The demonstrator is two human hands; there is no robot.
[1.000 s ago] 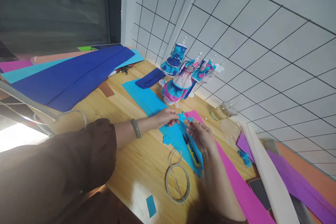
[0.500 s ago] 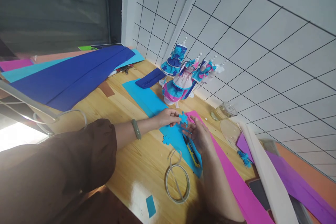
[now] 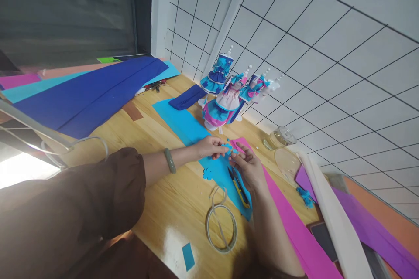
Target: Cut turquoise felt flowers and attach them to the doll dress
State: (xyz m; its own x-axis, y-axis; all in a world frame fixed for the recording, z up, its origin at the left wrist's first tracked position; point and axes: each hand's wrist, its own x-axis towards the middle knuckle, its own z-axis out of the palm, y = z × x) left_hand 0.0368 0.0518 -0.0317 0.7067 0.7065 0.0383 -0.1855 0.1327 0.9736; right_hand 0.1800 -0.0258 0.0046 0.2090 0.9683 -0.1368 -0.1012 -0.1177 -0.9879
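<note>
Head view: L hand (image 3: 212, 147) has thumb & fingertips pressed tog., pinching a blue flower cut-out (image 3: 229, 147) by its left edge. R hand (image 3: 250, 168) is right up against the same piece, thumb & index at its right side; can't tell if they're closed on it or just touching. Its other fingers are slightly parted. Flower's held up btwn the two hands, over the light-blue sheet (image 3: 176, 122), near the tip of a magenta sheet (image 3: 294, 222). Green bangle (image 3: 170, 160) on the L wrist, brown sleeve (image 3: 127, 183) pushed up behind it.

Just below the hands, a 2nd flower (image 3: 207, 173) lies flat by the sheet's edge. Yellow-handled snips (image 3: 242, 194) lie on the sheet, partly beside the R wrist. Nearer the person on the wood table (image 3: 163, 209): a tape roll (image 3: 207, 226) w/ a loose end curling out, plus a small teal scrap (image 3: 188, 256).

Further back, a folded navy piece (image 3: 187, 97) overlaps the sheet, next to several mini dress forms (image 3: 225, 100) in blue, pink & white, standing by the tiled wall (image 3: 314, 43). Off right: a glass jar (image 3: 278, 138), a blue bundle (image 3: 305, 197), & a cream strip (image 3: 337, 213) next to purple stuff (image 3: 376, 226).
</note>
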